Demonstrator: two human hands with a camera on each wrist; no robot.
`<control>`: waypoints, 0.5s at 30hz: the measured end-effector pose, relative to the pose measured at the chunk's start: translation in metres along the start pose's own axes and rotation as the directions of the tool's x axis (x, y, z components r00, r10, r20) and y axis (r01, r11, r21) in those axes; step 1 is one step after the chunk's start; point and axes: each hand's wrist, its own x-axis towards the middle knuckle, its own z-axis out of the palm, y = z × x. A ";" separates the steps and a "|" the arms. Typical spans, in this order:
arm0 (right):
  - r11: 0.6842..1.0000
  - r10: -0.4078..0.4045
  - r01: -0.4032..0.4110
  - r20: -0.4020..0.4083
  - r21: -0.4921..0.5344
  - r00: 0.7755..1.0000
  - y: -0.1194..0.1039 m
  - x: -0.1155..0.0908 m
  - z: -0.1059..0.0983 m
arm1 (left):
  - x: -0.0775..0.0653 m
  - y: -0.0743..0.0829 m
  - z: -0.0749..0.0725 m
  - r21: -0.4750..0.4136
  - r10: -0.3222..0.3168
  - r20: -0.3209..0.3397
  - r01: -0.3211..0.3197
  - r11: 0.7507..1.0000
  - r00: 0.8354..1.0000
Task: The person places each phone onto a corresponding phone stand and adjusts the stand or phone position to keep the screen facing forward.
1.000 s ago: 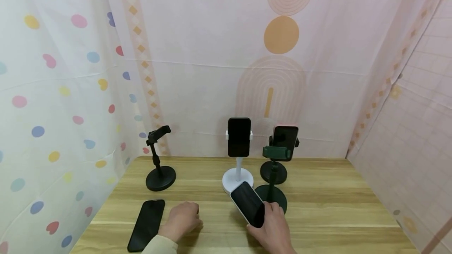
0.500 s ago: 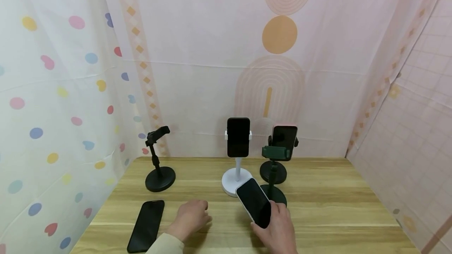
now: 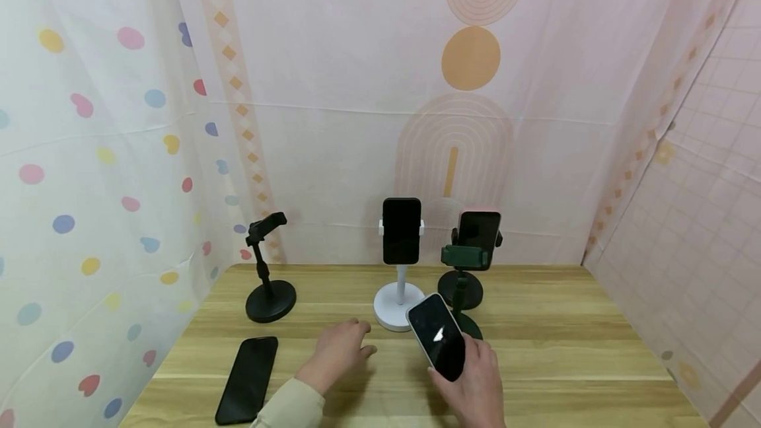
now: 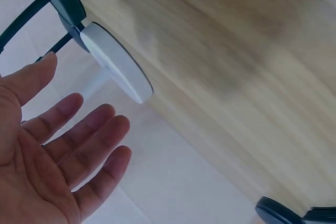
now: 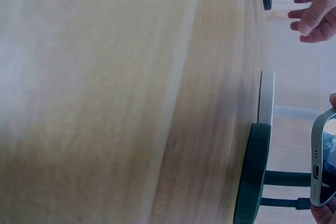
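My right hand (image 3: 475,385) grips a smartphone (image 3: 435,335) with a black screen and light frame by its lower right part, tilted up above the table. The phone's bottom edge with its charging port shows in the right wrist view. Right behind it stands a dark green phone stand (image 3: 465,257), its holder bare and its base partly hidden by phone and hand. My left hand (image 3: 337,353) hovers left of the phone, fingers loosely spread and holding nothing; the left wrist view shows its palm (image 4: 31,182). Ahead is a white stand (image 3: 395,312) bearing a black phone (image 3: 401,231).
A black stand (image 3: 270,300) without a phone is at the back left. Another black phone (image 3: 245,382) lies flat at the left front of the wooden table (image 3: 571,355). Behind the green stand, a second black stand (image 3: 470,290) carries a phone (image 3: 480,230). Curtains (image 3: 321,150) hang behind the table.
My left hand has moved right and slightly forward, toward the held phone, and its fingers have spread. The right hand has shifted the phone a little right and up, closer to the green stand.
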 end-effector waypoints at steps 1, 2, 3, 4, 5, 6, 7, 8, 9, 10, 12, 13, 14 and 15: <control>1.000 0.011 -0.011 0.001 0.001 1.000 0.000 0.000 0.000 | 0.002 0.001 0.000 0.010 0.012 -0.009 -0.012 1.000 1.000; 1.000 0.017 -0.017 -0.002 0.002 1.000 0.000 0.000 -0.001 | 0.003 0.003 -0.001 0.013 0.023 -0.021 -0.023 1.000 0.999; 1.000 0.021 -0.021 -0.006 0.001 1.000 0.001 -0.001 -0.001 | 0.005 0.004 -0.002 0.017 0.034 -0.034 -0.033 0.999 0.999; 1.000 0.024 -0.024 -0.009 0.000 1.000 0.001 -0.001 -0.001 | 0.006 0.006 -0.002 0.017 0.044 -0.046 -0.043 0.999 0.998; 1.000 0.021 -0.021 -0.019 0.005 1.000 0.001 -0.001 -0.002 | 0.008 0.007 -0.003 0.019 0.055 -0.060 -0.054 0.998 0.997; 1.000 0.016 -0.015 -0.033 0.011 0.999 0.002 -0.002 -0.002 | 0.009 0.009 -0.003 0.021 0.068 -0.075 -0.066 0.998 0.995; 1.000 0.012 -0.011 -0.045 0.018 0.999 0.002 -0.002 -0.002 | 0.011 0.010 -0.003 0.025 0.078 -0.092 -0.076 0.997 0.993; 1.000 0.006 -0.004 -0.059 0.021 0.998 0.003 -0.002 -0.002 | 0.012 0.012 -0.004 0.026 0.090 -0.107 -0.088 0.996 0.990; 1.000 0.000 0.002 -0.075 0.026 0.997 0.004 -0.003 -0.002 | 0.014 0.013 -0.004 0.031 0.100 -0.120 -0.097 0.995 0.988; 0.999 -0.009 0.012 -0.094 0.032 0.996 0.005 -0.003 -0.002 | 0.016 0.014 -0.004 0.036 0.111 -0.135 -0.107 0.994 0.985; 0.999 -0.024 0.030 -0.133 0.044 0.991 0.006 -0.003 -0.002 | 0.020 0.016 -0.005 0.042 0.127 -0.161 -0.122 0.992 0.979; 0.998 -0.032 0.040 -0.152 0.050 0.988 0.007 -0.003 -0.001 | 0.021 0.018 -0.005 0.042 0.134 -0.175 -0.128 0.991 0.976; 0.998 -0.040 0.049 -0.169 0.050 0.985 0.008 -0.003 -0.001 | 0.023 0.019 -0.006 0.041 0.140 -0.186 -0.134 0.990 0.973; 0.997 -0.048 0.060 -0.189 0.058 0.981 0.009 -0.003 -0.001 | 0.025 0.020 -0.007 0.042 0.144 -0.197 -0.139 0.989 0.970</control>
